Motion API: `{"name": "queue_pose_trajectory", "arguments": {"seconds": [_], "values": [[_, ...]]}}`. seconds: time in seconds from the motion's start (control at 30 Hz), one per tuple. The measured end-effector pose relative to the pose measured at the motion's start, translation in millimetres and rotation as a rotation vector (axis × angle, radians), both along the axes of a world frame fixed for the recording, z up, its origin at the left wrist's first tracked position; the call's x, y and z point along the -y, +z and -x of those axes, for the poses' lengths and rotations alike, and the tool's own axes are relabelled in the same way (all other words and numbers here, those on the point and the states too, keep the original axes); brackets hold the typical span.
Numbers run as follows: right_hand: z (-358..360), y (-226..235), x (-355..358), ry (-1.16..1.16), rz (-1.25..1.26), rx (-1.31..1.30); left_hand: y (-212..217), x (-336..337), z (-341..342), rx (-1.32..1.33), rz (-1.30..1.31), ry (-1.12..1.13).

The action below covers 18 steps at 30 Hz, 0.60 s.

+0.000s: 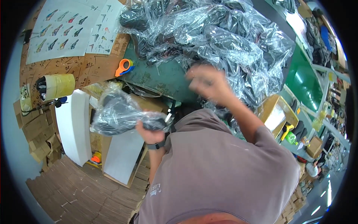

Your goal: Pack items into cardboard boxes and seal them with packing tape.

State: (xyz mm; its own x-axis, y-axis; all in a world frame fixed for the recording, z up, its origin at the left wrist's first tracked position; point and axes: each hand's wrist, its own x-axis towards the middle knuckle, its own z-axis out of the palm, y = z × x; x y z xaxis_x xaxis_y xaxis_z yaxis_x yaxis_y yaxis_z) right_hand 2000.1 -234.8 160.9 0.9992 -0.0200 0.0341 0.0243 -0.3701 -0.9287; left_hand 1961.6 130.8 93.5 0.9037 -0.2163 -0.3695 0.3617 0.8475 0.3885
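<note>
My left hand (150,135), with a dark band on its wrist, is closed around the narrow end of a black bicycle saddle (115,115) in a clear plastic bag. The saddle hangs left of my body, above an open carton. My right hand (210,84) is over the near edge of a big heap of bagged dark saddles (238,44) on the green bench (149,76). Motion smears its fingers, so whether they hold anything is unclear.
An orange tape dispenser (124,68) and a yellow tub (59,86) stand on the wooden board. White foam sheets (72,127) and stacked flat cardboard (78,190) lie at left. Beside my right arm is a yellowish box (276,114). Another person (312,169) is far right.
</note>
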Motion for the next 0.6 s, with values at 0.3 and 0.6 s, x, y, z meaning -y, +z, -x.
{"name": "queue_pose_trajectory", "arguments": {"seconds": [0.3,0.6], "values": [[-52,-209,272,-0.019,0.809,-0.540,91,-115,35,0.204,-0.342,0.204],[31,-83,39,-0.047,-0.076,-0.648,57,-363,149,0.120,-1.343,0.683]]}}
